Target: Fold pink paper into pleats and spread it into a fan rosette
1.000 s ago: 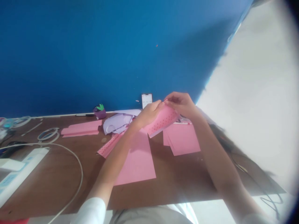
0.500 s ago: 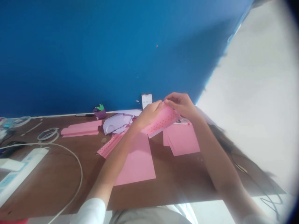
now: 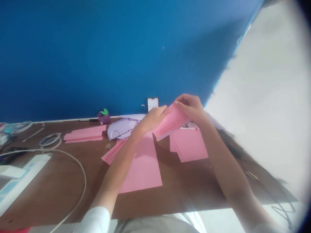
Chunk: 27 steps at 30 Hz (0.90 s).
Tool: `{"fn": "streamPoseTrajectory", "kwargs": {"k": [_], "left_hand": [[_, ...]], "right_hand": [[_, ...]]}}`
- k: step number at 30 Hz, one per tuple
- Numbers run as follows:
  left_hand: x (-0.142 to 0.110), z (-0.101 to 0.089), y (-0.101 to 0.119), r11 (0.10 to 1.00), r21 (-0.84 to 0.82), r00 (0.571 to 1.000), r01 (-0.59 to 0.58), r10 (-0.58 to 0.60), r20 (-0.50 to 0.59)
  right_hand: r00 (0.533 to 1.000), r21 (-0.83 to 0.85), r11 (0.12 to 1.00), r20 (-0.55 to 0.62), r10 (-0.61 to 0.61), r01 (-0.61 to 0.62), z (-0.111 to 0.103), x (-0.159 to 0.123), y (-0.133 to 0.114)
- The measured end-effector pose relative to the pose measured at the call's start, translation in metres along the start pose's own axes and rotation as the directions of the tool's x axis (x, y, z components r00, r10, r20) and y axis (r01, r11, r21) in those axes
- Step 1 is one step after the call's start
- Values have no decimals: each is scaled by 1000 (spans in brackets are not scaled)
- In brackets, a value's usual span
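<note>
I have the dotted pink paper (image 3: 172, 123) raised above the bench (image 3: 194, 184), stretched between both hands and tilted, its dotted band along the lower side. Its left end lies in the fingers of my left hand (image 3: 153, 119), closed on it with the thumb on top; the other fingertips are hidden from me. At its 1 o'clock, the fingers of my right hand (image 3: 191, 105) are curled, thumb and forefinger nearly together, pinching the upper edge.

From the held paper, I see a large pink sheet (image 3: 145, 168) flat at 7 o'clock, partly under my left forearm, and overlapping pink sheets (image 3: 193, 147) at 5 o'clock. A dotted pink strip (image 3: 113, 152) lies at 8 o'clock. The phone (image 3: 153, 102) stands near, at 10 o'clock. Toward 9 o'clock come crumpled lilac paper (image 3: 122, 127), a purple pot (image 3: 104, 118) with green leaves, and folded pink paper (image 3: 85, 133). Farther off at 8 o'clock is a white power strip (image 3: 26, 181).
</note>
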State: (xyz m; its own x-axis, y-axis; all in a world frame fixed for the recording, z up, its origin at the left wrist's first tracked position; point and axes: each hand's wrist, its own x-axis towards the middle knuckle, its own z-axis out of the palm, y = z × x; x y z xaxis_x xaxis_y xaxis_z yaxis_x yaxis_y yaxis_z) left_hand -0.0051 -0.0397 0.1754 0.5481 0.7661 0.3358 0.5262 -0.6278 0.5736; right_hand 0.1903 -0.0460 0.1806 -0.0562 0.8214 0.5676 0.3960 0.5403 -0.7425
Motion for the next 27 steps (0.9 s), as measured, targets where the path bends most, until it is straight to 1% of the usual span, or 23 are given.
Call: {"fn": "streamPoseTrajectory", "kwargs": {"k": [3,8,12,15,20,24,27], "left_hand": [[-1,-1,1,1000,7,1000,-1,1,10],[-2,-4,2,998,55,1000,3,-3,5],[-2,-5,3,995,96,1000,11,-12,16],[-4,-5,5,997,74,1000,-1,-1,19],[-5,-4,5,999,40,1000,-13,13,4],[-4,-4,2,999,-2,998,-52,52,-26],[-3,-4,-1,998,-21,998,-59,59,-26]], "right_hand": [[1000,23,1000,-6,18,-17,1,0,1],[1000,14,1000,5,6,-6,0,0,0],[997,14,1000,77,25,-26,-2,-2,-2],[994,-5,1000,108,31,-30,-4,-2,-4],[996,-10,1000,83,23,-22,-6,-3,-7],[999,-4,1000,40,22,-22,-7,-3,-11],[999,2,1000,39,24,-24,-8,-3,-13]]}}
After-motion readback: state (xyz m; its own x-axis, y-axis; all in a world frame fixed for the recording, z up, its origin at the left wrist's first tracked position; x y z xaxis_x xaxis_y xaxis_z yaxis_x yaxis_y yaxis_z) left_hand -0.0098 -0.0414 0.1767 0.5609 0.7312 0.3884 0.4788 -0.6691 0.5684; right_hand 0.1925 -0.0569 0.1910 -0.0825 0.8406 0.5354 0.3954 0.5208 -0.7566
